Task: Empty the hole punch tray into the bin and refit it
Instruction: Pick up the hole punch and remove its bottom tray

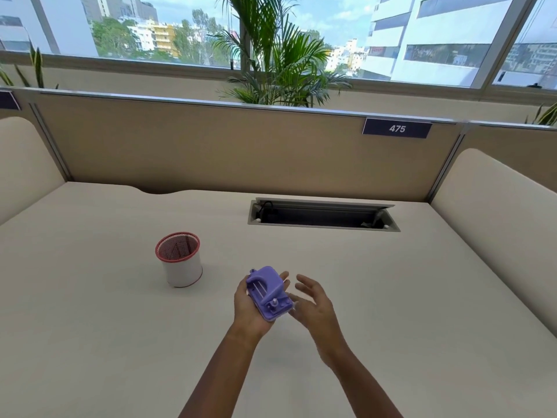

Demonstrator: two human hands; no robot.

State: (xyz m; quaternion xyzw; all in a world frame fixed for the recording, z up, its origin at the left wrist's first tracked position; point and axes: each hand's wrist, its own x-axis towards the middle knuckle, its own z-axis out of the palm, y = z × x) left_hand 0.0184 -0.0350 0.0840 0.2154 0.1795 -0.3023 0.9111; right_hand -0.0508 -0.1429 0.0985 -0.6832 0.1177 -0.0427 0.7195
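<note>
Right, my left hand [251, 309] cradles purple hole punch [269, 294] above worktop [391, 282], grip wrapped underneath, presumably steadying it. My right hand [313, 306] beside it, fingers spread, holding nothing. Bin [180, 260] near, leftward.

The hole punch [269, 292] is a small lilac plastic unit, held above the desk and tilted, with its lever end toward the far side and its metal punch pins visible near the close end. Its tray cannot be distinguished. The bin [179, 259] is a white cylinder with a red rim and red mesh lining, standing upright, well apart to the left.
</note>
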